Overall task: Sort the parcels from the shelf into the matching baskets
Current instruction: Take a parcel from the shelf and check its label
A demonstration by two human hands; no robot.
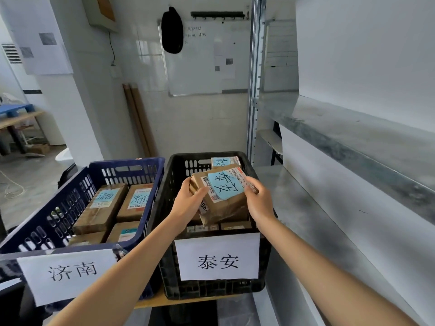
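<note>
1. Currently both hands are on one brown parcel (223,208), held over the black basket (164,208). Its lower part is already inside the rim.
2. Left hand (188,201): fingers curled round the parcel's left edge, thumb on its top face. Right hand (257,201): fingers pinch the right edge beside the shipping label. Neither hand has opened, so the parcel is carried, not set down.
3. Blue sticker (224,185) on the parcel reads 泰安. White sign (217,258) on the front of the black basket reads 泰安 too. The match looks correct.
4. Under and behind the held parcel lie more boxes. One at the back (224,162) bears the same handwritten sticker.
5. Blue basket (70,196), touching the black one on its left, has a sign (70,274) reading 济南. It holds several brown parcels. Two of them (101,208) (136,202) show 济南 stickers.
6. Judgement on progress: well along, as both baskets already hold sorted stock. This parcel's step lacks only lowering and release.
7. Metal shelf (353,137) stands to the right and only part of it shows, so I cannot tell how many parcels are left there.
</note>
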